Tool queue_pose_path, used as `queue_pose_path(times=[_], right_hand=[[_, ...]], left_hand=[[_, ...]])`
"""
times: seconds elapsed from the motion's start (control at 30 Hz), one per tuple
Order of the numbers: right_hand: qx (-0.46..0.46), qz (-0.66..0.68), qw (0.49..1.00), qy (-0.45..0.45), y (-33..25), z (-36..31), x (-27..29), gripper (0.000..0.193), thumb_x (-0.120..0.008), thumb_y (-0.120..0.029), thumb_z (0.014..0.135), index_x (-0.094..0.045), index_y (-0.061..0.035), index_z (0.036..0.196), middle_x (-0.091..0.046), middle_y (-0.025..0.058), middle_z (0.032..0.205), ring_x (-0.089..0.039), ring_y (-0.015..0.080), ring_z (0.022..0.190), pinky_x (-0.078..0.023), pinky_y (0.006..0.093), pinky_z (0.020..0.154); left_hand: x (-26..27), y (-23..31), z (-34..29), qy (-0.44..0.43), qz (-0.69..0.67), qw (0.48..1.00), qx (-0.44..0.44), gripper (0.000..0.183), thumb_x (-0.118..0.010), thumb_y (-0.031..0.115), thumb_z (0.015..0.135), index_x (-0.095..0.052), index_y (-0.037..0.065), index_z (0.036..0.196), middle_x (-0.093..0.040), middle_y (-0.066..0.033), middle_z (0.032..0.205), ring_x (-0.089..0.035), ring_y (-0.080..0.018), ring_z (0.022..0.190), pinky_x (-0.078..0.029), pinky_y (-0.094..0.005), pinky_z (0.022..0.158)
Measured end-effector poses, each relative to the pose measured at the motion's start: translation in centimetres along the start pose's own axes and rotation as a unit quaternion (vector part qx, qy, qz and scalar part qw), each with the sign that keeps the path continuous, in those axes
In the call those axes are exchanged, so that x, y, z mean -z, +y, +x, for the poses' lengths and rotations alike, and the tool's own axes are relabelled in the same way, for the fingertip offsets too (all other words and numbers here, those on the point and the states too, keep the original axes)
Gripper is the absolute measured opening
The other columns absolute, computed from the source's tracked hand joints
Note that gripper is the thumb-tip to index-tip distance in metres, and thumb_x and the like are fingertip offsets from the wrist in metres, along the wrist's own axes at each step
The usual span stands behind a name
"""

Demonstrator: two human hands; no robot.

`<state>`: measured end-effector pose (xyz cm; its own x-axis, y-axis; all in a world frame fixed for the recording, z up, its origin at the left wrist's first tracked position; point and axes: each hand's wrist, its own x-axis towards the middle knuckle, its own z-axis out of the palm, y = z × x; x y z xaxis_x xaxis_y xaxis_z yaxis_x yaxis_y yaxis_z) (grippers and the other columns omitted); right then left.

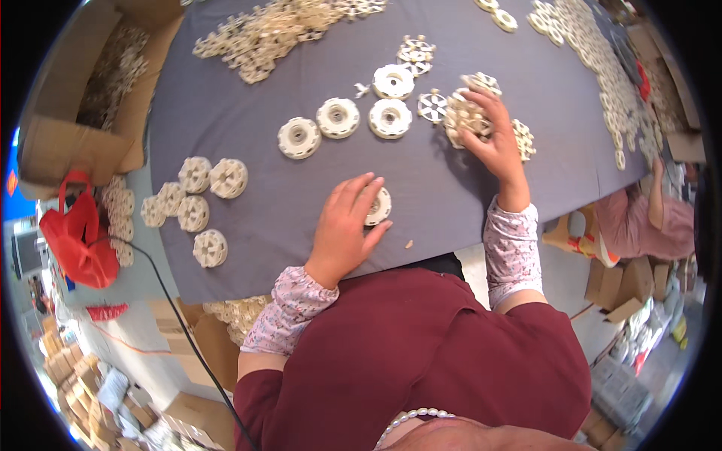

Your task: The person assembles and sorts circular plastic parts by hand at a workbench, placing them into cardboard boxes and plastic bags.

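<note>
On the grey cloth, my left hand [342, 225] curls around the left side of a cream ring-shaped plastic part [381, 206], thumb below and fingers above, partly hiding it. My right hand [498, 143] is bent over a small heap of cream spoked plastic parts [466, 113], its thumb and forefinger closed about a piece there. A single spoked part [432, 106] lies just left of that heap, and another cluster [523, 140] shows to the right of the hand. Ahead of my left hand rest several thick cream rings [338, 118] with hollow centres.
Several round assembled pieces [228, 178] sit at the table's left. Flat linked parts [278, 34] are piled at the far side, more [602, 75] along the right edge. A cardboard box [75, 146], red bag [81, 237] and black cable [169, 289] are left. Another person [647, 218] is at right.
</note>
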<state>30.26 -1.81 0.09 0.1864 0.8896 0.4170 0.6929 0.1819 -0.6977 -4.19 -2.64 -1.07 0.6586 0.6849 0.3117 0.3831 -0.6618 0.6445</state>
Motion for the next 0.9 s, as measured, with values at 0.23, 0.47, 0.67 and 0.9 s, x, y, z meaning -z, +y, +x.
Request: queue_pose_path(times=[0.23,0.47,0.67,0.9], right_hand=[[0.073,-0.172,0.982,0.035,-1.5,-2.0,1.8,0.086,-0.097,-0.036,0.070,-0.065,-0.0171,0.148,-0.057,0.0156,0.152,-0.055,0.0382,0.136,-0.044,0.0500,0.116],[-0.075,-0.103,0.990,0.062,-1.3,-6.4,0.3,0.053,-0.086,-0.012,0.084,-0.070,-0.0095,0.134,-0.070,0.0144,0.120,-0.070,0.0346,0.105,-0.057,0.0409,0.093],[-0.164,0.304,0.938,0.017,-3.5,-8.1,0.5,0.023,-0.078,-0.009,0.099,-0.072,0.0009,0.119,-0.074,0.0030,0.112,-0.068,0.0083,0.094,-0.055,0.0268,0.082],[-0.056,-0.027,0.990,-0.124,-6.8,-6.8,-1.6,0.063,-0.088,-0.020,0.084,-0.063,-0.0051,0.141,-0.068,0.0160,0.119,-0.066,0.0363,0.109,-0.054,0.0446,0.096]], left_hand=[[0.3,0.7,-1.1,0.038,0.047,0.998,0.026,0.079,-0.092,0.022,0.078,-0.061,0.002,0.148,-0.059,-0.0182,0.148,-0.057,-0.0398,0.132,-0.047,-0.0495,0.112],[0.5,0.6,-1.3,0.092,-0.001,0.995,0.040,0.069,-0.090,0.018,0.081,-0.065,0.002,0.143,-0.065,-0.0169,0.142,-0.061,-0.0374,0.127,-0.050,-0.0464,0.108],[0.6,0.2,-1.0,0.082,-0.066,0.992,0.076,0.039,-0.086,0.011,0.084,-0.078,0.006,0.122,-0.070,-0.0125,0.132,-0.065,-0.0313,0.119,-0.053,-0.0416,0.101],[1.2,-0.3,-0.7,0.091,-0.092,0.989,0.072,0.031,-0.088,0.005,0.078,-0.080,0.006,0.109,-0.071,-0.0109,0.126,-0.066,-0.0309,0.114,-0.055,-0.0417,0.096]])
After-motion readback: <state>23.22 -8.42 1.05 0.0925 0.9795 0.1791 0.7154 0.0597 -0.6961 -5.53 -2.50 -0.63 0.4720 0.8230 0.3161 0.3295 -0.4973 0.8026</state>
